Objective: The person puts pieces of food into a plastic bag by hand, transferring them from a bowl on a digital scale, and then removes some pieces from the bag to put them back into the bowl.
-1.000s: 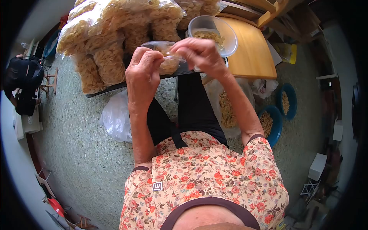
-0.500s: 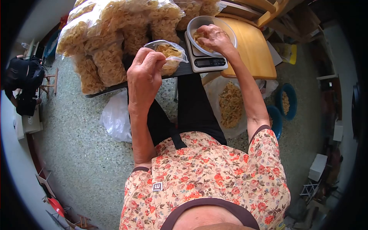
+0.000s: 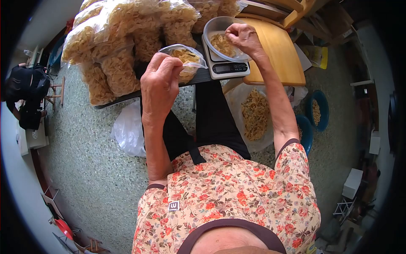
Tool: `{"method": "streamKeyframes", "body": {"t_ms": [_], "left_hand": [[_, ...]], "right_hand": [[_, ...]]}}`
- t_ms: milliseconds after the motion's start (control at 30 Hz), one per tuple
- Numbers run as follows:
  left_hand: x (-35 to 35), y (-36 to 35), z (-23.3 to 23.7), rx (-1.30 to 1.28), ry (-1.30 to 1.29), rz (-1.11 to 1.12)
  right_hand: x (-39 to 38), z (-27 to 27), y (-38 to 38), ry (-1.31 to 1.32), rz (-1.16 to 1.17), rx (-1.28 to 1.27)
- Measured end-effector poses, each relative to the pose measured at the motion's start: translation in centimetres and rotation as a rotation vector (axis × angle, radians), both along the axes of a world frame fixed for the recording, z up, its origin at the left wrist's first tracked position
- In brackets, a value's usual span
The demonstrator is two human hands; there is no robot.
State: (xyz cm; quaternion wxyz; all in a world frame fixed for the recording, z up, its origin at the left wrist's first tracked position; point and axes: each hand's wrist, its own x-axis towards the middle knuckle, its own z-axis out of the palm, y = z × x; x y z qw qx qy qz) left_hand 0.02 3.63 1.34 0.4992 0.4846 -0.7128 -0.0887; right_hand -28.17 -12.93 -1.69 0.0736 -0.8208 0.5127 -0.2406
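Observation:
My left hand (image 3: 161, 80) pinches the edge of a clear plastic bag (image 3: 202, 63), which stands open on the dark table with dried yellowish chips or noodle-like pieces inside. My right hand (image 3: 246, 40) is at the right side of a clear plastic bowl (image 3: 209, 28), fingers closed on its rim. The bowl rests on a white kitchen scale (image 3: 215, 73) and looks slightly tilted. A small heap of dried pieces (image 3: 222, 45) lies in it. The scale's dark display is too dim to read.
Filled bags (image 3: 120, 74) are stacked at the table's left and back. A wooden chair (image 3: 275, 55) stands right of the scale. Below it are an open bag of dried pieces (image 3: 255, 114) and blue basins (image 3: 325, 120). A white plastic bag (image 3: 129, 131) lies on the floor.
My right hand has moved from inside the bowl to its right rim. The bowl has shifted slightly left and its contents show more. My left hand has stayed on the bag.

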Motion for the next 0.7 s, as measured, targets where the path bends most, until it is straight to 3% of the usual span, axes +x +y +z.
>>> {"method": "streamKeyframes", "body": {"t_ms": [67,233,333,400,533,700], "left_hand": [[0.1,0.0,-0.1,0.002,0.01,0.0],[-0.1,-0.2,-0.2,-0.001,0.024,-0.011],[-0.4,-0.1,-0.1,-0.009,0.027,-0.018],[-0.5,-0.1,-0.2,-0.014,0.021,-0.017],[-0.1,0.0,-0.2,-0.014,-0.002,-0.004],[0.2,0.0,-0.2,0.002,0.009,-0.003]], "right_hand": [[-0.5,0.5,0.4,-0.389,-0.036,0.277],[-1.3,0.6,0.8,-0.611,-0.086,0.332],[-0.8,0.5,0.7,-0.449,-0.042,0.28],[-0.3,0.3,0.5,-0.47,0.003,0.5],[1.3,-0.4,-1.2,-0.283,-0.016,0.526],[2.4,-0.6,-1.1,0.077,-0.145,0.198]]}}
